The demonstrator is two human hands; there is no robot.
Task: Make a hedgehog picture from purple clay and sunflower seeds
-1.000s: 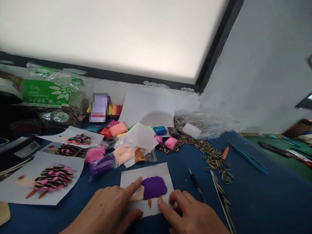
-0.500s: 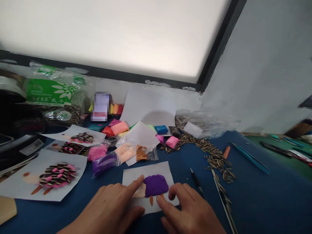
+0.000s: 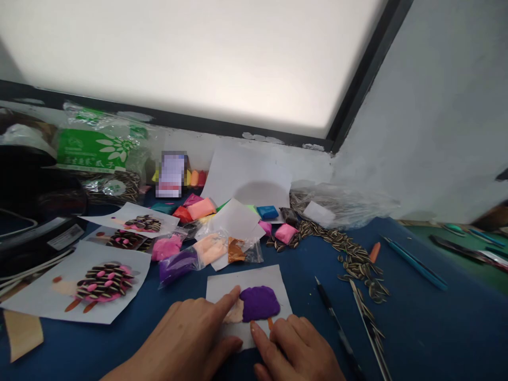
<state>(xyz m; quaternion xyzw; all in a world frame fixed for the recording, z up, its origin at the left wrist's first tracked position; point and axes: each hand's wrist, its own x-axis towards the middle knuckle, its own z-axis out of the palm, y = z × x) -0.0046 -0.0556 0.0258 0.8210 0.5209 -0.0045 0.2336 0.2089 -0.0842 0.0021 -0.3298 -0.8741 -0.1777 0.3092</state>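
Note:
A small white sheet of paper (image 3: pixel 273 275) lies in front of me with a flattened purple clay patch (image 3: pixel 260 303) on it. A peach clay piece (image 3: pixel 235 313) joins the patch on its left, and a thin orange clay leg (image 3: pixel 270 323) shows below it. My left hand (image 3: pixel 186 336) rests at the sheet's left, index finger stretched to the peach piece's upper edge and thumb apart, holding nothing. My right hand (image 3: pixel 296 346) touches the purple patch's lower edge with its index fingertip, its other fingers loosely bent. That fingertip hides whatever lies beneath it.
Reference pictures of a seed-covered hedgehog (image 3: pixel 105 283) lie at left. Behind the sheet are bagged clay packs (image 3: pixel 178 266). Sunflower seeds (image 3: pixel 353 254) spread to the right, near a black pen (image 3: pixel 333 312), a slim metal tool (image 3: pixel 369 328) and a teal pen-like tool (image 3: pixel 415 262).
My right index fingertip has slid left along the patch's lower edge, now covering the left orange leg. My left hand stays in place. The whole view has shifted slightly.

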